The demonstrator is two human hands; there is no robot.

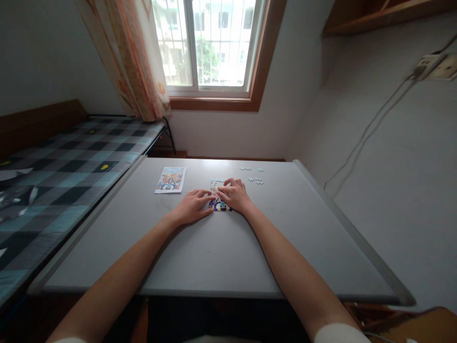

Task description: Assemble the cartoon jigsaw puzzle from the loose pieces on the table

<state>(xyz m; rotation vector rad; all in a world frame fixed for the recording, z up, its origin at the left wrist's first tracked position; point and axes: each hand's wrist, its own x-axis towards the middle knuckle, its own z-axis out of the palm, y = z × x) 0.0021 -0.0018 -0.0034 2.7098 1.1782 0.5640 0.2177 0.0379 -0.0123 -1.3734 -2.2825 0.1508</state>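
A partly assembled jigsaw puzzle (222, 206) lies flat on the pale table (214, 257), its top edge uneven. My left hand (194, 206) rests at its left side, fingers apart, fingertips touching the puzzle's left edge. Over the upper right part of the puzzle is my right hand (234, 194), its fingers bent and spread, fingertips on the pieces; nothing shows between them. Loose puzzle pieces (260, 182) lie beyond my right hand, with more pieces (245, 168) farther back. To the left lies a printed picture sheet (170, 180) with colours like the puzzle's.
A bed with a checked cover (117, 138) stands left of the table. Behind the table are a window (221, 47) and a patterned curtain (132, 57). A cable (364, 136) hangs down the right wall from a socket (442, 67).
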